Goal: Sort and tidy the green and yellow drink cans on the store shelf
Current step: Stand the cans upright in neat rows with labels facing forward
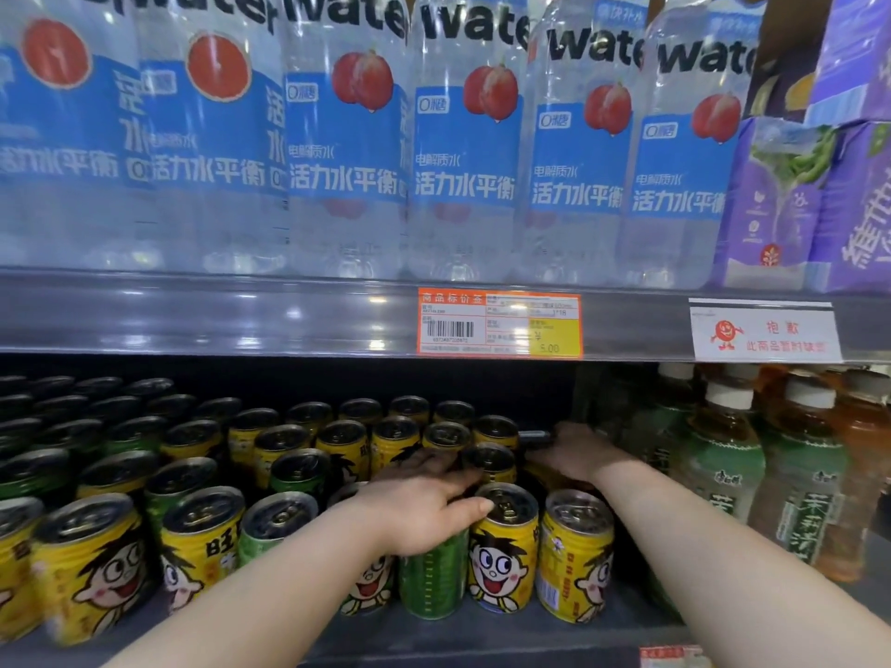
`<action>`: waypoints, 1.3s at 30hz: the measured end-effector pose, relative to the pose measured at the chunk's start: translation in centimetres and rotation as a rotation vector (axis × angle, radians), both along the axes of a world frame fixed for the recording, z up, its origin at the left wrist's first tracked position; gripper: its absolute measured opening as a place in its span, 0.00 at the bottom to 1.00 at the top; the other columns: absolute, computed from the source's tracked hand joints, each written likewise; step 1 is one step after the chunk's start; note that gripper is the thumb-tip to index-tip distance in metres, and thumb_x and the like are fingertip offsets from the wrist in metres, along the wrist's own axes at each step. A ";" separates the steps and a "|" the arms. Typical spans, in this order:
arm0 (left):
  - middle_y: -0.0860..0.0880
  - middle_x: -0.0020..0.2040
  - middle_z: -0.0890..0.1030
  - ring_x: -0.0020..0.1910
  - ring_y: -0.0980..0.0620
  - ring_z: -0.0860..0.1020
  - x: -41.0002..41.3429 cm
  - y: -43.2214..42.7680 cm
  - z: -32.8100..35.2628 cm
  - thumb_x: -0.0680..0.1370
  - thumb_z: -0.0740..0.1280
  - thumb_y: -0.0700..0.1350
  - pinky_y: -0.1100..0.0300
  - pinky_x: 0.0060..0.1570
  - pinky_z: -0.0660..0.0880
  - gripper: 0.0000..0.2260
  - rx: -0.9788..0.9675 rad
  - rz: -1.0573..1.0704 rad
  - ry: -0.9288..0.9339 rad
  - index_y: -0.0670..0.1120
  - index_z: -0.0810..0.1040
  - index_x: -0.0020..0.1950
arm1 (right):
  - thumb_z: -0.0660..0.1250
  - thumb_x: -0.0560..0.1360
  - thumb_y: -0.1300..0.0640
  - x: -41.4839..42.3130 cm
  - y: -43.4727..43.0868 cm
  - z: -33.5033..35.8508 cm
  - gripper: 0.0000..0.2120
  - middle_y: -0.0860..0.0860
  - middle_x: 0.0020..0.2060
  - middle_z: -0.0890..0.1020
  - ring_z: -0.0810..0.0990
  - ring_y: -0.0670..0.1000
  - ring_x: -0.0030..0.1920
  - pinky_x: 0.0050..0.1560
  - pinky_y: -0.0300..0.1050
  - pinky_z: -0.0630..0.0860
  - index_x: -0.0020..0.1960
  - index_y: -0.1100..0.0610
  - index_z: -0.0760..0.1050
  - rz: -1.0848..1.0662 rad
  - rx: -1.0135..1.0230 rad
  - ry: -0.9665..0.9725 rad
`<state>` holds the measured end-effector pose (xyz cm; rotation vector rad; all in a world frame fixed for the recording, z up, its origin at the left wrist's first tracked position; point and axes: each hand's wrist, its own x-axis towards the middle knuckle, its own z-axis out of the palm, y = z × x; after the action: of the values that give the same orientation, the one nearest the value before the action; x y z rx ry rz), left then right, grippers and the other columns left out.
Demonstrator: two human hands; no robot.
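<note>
Green can (430, 578): upright at the front edge of the lower shelf (482, 638), touching a yellow can (504, 556) on its right.
Left hand (424, 503): cupped over the green can's top, fingers curled down behind it, thumb against the yellow can's rim.
Right hand (573, 455): deeper in, at the right end of the can rows beside the rear yellow cans (492, 462); its grip cannot be told.
Other cans: mixed green and yellow rows running to the shelf's left end.
Tea bottles (723, 455): right end of the shelf.
Water bottles (463, 151): shelf above, with an orange price tag (499, 324) on its front edge.
</note>
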<state>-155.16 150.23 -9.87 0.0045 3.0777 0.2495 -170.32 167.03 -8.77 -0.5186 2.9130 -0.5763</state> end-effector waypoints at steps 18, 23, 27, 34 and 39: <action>0.55 0.78 0.46 0.77 0.50 0.45 0.2 0.4 0.3 0.78 0.47 0.65 0.50 0.74 0.47 0.25 -0.013 0.008 0.008 0.62 0.52 0.75 | 0.72 0.68 0.54 1.0 1.1 0.8 0.19 0.51 0.60 0.75 0.74 0.51 0.57 0.55 0.43 0.74 0.57 0.51 0.74 0.096 -0.083 0.103; 0.54 0.78 0.47 0.77 0.48 0.45 0.0 0.3 0.1 0.78 0.47 0.66 0.48 0.74 0.47 0.26 -0.009 0.011 -0.002 0.62 0.51 0.75 | 0.71 0.72 0.51 1.6 0.6 0.1 0.30 0.53 0.68 0.71 0.71 0.53 0.66 0.64 0.44 0.69 0.71 0.51 0.64 0.108 -0.211 -0.034; 0.53 0.78 0.46 0.77 0.49 0.45 -0.2 0.2 0.1 0.77 0.47 0.67 0.48 0.74 0.48 0.29 -0.007 0.023 -0.007 0.58 0.48 0.76 | 0.71 0.70 0.55 1.8 0.9 1.0 0.28 0.51 0.66 0.72 0.72 0.51 0.63 0.56 0.40 0.71 0.68 0.49 0.67 0.140 -0.111 -0.073; 0.50 0.75 0.61 0.74 0.50 0.59 0.2 0.4 0.7 0.80 0.52 0.60 0.60 0.69 0.58 0.24 0.273 0.039 0.119 0.54 0.61 0.75 | 0.65 0.74 0.50 4.1 0.0 1.2 0.19 0.49 0.65 0.72 0.73 0.50 0.63 0.61 0.40 0.69 0.65 0.47 0.71 0.220 -0.102 0.157; 0.47 0.61 0.78 0.61 0.48 0.74 1.2 -0.4 1.6 0.79 0.61 0.44 0.63 0.59 0.68 0.11 0.505 0.192 0.473 0.46 0.80 0.59 | 0.60 0.77 0.43 9.5 -1.7 1.8 0.21 0.45 0.68 0.71 0.69 0.48 0.67 0.68 0.41 0.65 0.69 0.47 0.68 0.562 0.038 0.134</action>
<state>-153.98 149.86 -8.26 -0.2453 3.3601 1.1846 -160.84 165.31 -6.94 -1.3479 2.6880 -0.4132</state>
